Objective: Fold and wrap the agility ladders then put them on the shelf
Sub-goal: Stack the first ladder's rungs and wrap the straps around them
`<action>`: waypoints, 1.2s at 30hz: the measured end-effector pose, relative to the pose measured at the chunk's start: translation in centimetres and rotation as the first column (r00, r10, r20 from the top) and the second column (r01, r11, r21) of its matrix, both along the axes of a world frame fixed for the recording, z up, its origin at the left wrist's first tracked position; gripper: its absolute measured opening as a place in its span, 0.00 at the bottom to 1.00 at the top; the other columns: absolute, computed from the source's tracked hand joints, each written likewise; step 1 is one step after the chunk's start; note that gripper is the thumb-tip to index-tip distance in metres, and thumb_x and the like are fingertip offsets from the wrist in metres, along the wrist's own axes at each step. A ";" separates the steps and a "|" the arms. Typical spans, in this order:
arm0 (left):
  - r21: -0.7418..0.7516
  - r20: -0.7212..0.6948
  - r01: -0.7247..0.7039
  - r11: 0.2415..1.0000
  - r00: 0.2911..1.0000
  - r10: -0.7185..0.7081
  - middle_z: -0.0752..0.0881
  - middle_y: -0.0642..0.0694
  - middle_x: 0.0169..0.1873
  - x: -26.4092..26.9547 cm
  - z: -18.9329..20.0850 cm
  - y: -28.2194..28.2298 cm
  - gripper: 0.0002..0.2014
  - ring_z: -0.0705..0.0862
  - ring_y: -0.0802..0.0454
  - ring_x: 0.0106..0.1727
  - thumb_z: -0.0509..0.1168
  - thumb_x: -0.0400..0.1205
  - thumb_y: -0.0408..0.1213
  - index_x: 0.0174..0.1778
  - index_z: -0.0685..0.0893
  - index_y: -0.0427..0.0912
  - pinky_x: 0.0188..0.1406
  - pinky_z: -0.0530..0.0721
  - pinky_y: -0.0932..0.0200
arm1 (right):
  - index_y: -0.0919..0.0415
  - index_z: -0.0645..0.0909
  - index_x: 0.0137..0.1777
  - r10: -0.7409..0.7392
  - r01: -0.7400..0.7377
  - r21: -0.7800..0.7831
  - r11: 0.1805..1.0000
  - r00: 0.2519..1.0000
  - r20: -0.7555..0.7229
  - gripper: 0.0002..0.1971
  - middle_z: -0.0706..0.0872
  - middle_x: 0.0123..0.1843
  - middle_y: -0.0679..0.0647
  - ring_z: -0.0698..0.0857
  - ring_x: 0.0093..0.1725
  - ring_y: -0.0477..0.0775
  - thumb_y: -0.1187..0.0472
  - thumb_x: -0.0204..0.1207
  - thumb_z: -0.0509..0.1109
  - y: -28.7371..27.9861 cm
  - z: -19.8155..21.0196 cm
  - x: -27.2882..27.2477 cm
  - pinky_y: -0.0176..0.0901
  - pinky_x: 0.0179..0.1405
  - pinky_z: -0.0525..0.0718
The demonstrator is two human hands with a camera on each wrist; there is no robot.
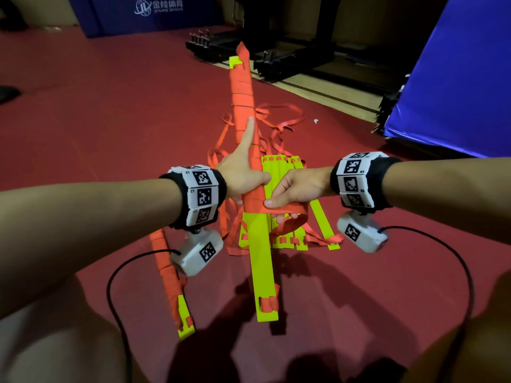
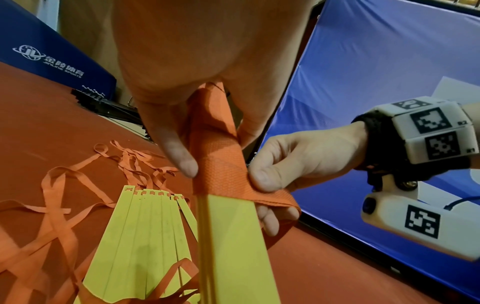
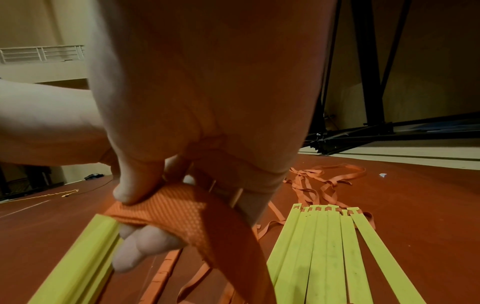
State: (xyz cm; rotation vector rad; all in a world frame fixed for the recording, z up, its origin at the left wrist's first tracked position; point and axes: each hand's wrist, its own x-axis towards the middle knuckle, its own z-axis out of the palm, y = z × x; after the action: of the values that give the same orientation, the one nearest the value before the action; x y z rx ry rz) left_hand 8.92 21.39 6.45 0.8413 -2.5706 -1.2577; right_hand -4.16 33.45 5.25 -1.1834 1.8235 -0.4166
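**Keeping the strap tight as I wind it down the bundle**

The red sports floor [image 1: 110, 106] runs out to a blue mat [image 1: 456, 78] propped on my right and black metal frames [image 1: 276, 56] beyond. I hold the stacked yellow rungs, the bundle [image 1: 260, 250], above that floor. My left hand [image 1: 243, 175] is wrapped round its wound part, index finger laid straight along the orange turns and thumb pressing the newest one. My right hand [image 1: 298, 189], just beside the bundle, pinches the free orange strap [image 1: 287, 210] between thumb and curled fingers.

To do this well, I judge I should pull the strap taut before each pass, overlap the previous turn slightly, and keep my left thumb on it until the next turn lands. Slack would let the rungs fan apart.

A second ladder [image 1: 287, 203] lies loose on the floor under the bundle; a wrapped one [image 1: 168, 275] lies left of it.
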 end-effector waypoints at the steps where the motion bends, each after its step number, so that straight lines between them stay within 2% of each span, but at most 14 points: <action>1: 0.008 -0.003 0.001 1.000 1.000 -0.001 0.91 0.38 0.44 -0.1 0.0 0.0 0.63 0.92 0.30 0.37 0.74 0.76 0.34 0.82 0.31 0.81 0.27 0.92 0.40 | 0.70 0.90 0.54 0.006 -0.006 0.003 1.000 1.000 0.003 0.18 0.94 0.44 0.51 0.82 0.29 0.44 0.52 0.85 0.71 0.1 0.1 -0.1 0.36 0.33 0.82; 4: 0.044 -0.024 -0.013 0.999 1.000 0.014 0.91 0.37 0.46 -0.2 -0.2 0.1 0.63 0.92 0.33 0.34 0.74 0.77 0.32 0.83 0.31 0.79 0.26 0.92 0.41 | 0.65 0.92 0.51 0.026 -0.026 0.011 1.000 1.000 0.016 0.14 0.94 0.47 0.53 0.82 0.30 0.43 0.53 0.84 0.72 0.2 0.2 -0.2 0.35 0.34 0.83; 7: 0.085 -0.036 -0.025 0.996 0.999 0.028 0.92 0.38 0.47 -0.1 -0.6 0.1 0.63 0.93 0.34 0.36 0.74 0.76 0.32 0.83 0.31 0.79 0.26 0.91 0.44 | 0.68 0.90 0.56 0.008 -0.008 0.036 0.999 1.000 0.006 0.16 0.93 0.48 0.53 0.83 0.30 0.45 0.53 0.84 0.72 0.3 0.2 -0.2 0.36 0.34 0.85; 10: 0.117 -0.061 -0.019 0.993 0.998 0.026 0.93 0.38 0.47 -0.1 -0.9 -0.1 0.63 0.93 0.35 0.35 0.74 0.76 0.31 0.83 0.32 0.80 0.25 0.90 0.45 | 0.64 0.88 0.56 -0.032 0.031 0.033 0.999 0.999 0.032 0.11 0.88 0.35 0.47 0.83 0.27 0.46 0.56 0.85 0.71 0.7 -0.1 0.0 0.37 0.33 0.83; 13: 0.147 -0.100 0.019 0.989 0.995 -0.005 0.92 0.32 0.47 0.1 -0.8 -0.2 0.62 0.88 0.40 0.29 0.73 0.76 0.30 0.83 0.32 0.80 0.24 0.89 0.47 | 0.54 0.82 0.57 -0.050 0.051 -0.014 0.999 0.997 0.064 0.03 0.80 0.25 0.48 0.79 0.25 0.47 0.59 0.86 0.70 0.6 -0.2 0.5 0.40 0.31 0.74; 16: 0.148 -0.164 0.070 0.987 0.986 -0.045 0.89 0.27 0.51 0.4 -0.7 -0.4 0.62 0.85 0.45 0.26 0.72 0.78 0.27 0.85 0.32 0.75 0.18 0.84 0.55 | 0.56 0.80 0.58 -0.106 0.098 0.065 0.993 0.985 0.134 0.05 0.83 0.31 0.53 0.85 0.34 0.53 0.56 0.87 0.68 0.6 -0.1 1.1 0.45 0.34 0.72; 18: 0.189 -0.214 0.113 0.976 0.974 -0.072 0.86 0.25 0.45 0.5 -0.6 -0.6 0.61 0.83 0.47 0.26 0.72 0.79 0.25 0.86 0.33 0.73 0.18 0.81 0.57 | 0.57 0.79 0.57 -0.109 0.081 0.130 0.988 0.968 0.225 0.07 0.89 0.37 0.54 0.90 0.43 0.55 0.54 0.88 0.65 0.8 0.2 1.6 0.41 0.30 0.76; 19: 0.209 -0.233 0.130 0.969 0.969 -0.079 0.83 0.29 0.42 0.6 -0.6 -0.7 0.61 0.82 0.48 0.27 0.71 0.79 0.23 0.86 0.34 0.73 0.19 0.81 0.58 | 0.58 0.78 0.56 -0.116 0.082 0.137 0.987 0.958 0.263 0.07 0.89 0.37 0.54 0.91 0.43 0.53 0.55 0.89 0.63 0.9 0.3 1.7 0.38 0.28 0.77; 21: 0.237 -0.250 0.152 0.959 0.964 -0.091 0.80 0.36 0.42 0.6 -0.6 -0.7 0.60 0.79 0.49 0.29 0.70 0.80 0.21 0.87 0.35 0.72 0.19 0.78 0.59 | 0.59 0.75 0.52 -0.126 0.100 0.103 0.990 0.949 0.290 0.05 0.87 0.32 0.54 0.89 0.35 0.48 0.58 0.89 0.63 1.0 0.8 1.9 0.34 0.23 0.76; 24: 0.251 -0.242 0.172 0.952 0.964 -0.111 0.76 0.40 0.36 0.7 -0.4 -0.7 0.57 0.75 0.52 0.25 0.67 0.81 0.20 0.89 0.38 0.68 0.19 0.75 0.61 | 0.56 0.76 0.46 -0.124 0.120 0.031 0.992 0.959 0.255 0.08 0.83 0.29 0.53 0.82 0.29 0.45 0.57 0.87 0.66 1.0 0.9 2.3 0.34 0.24 0.73; 29: 0.282 -0.150 0.135 0.950 0.984 -0.095 0.78 0.41 0.43 0.6 0.3 -0.8 0.55 0.80 0.46 0.36 0.69 0.82 0.25 0.88 0.41 0.73 0.22 0.84 0.57 | 0.56 0.78 0.45 -0.120 0.131 -0.024 0.991 0.958 0.259 0.11 0.79 0.28 0.54 0.78 0.27 0.46 0.51 0.85 0.70 1.1 0.5 2.5 0.37 0.26 0.72; 32: 0.239 -0.087 0.109 0.965 0.992 -0.090 0.81 0.42 0.41 0.4 0.5 -0.8 0.55 0.84 0.53 0.37 0.73 0.83 0.35 0.88 0.37 0.72 0.32 0.93 0.42 | 0.58 0.80 0.46 -0.144 0.155 -0.080 0.985 0.981 0.133 0.16 0.76 0.26 0.52 0.73 0.25 0.45 0.44 0.81 0.73 1.1 -0.3 2.4 0.37 0.25 0.71; 34: 0.175 -0.044 0.116 0.978 0.993 -0.110 0.86 0.33 0.52 0.5 0.4 -0.7 0.59 0.88 0.49 0.39 0.76 0.82 0.38 0.87 0.33 0.69 0.32 0.93 0.40 | 0.57 0.82 0.46 -0.174 0.175 -0.118 0.978 0.985 0.017 0.19 0.78 0.28 0.53 0.73 0.24 0.46 0.40 0.76 0.77 1.0 -1.0 2.3 0.38 0.25 0.73; 36: 0.138 -0.013 0.129 0.982 0.992 -0.129 0.86 0.30 0.61 0.4 0.3 -0.6 0.61 0.89 0.44 0.39 0.78 0.81 0.37 0.87 0.30 0.66 0.33 0.93 0.38 | 0.57 0.81 0.45 -0.188 0.184 -0.126 0.975 0.982 -0.022 0.21 0.80 0.33 0.59 0.73 0.24 0.49 0.39 0.73 0.79 1.0 -1.5 2.2 0.39 0.25 0.73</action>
State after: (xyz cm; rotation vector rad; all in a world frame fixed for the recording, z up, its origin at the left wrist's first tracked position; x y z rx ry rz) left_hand 9.36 20.76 6.75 0.7044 -2.5962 -1.4876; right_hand -1.98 34.42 3.77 -1.1109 1.9694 -0.6282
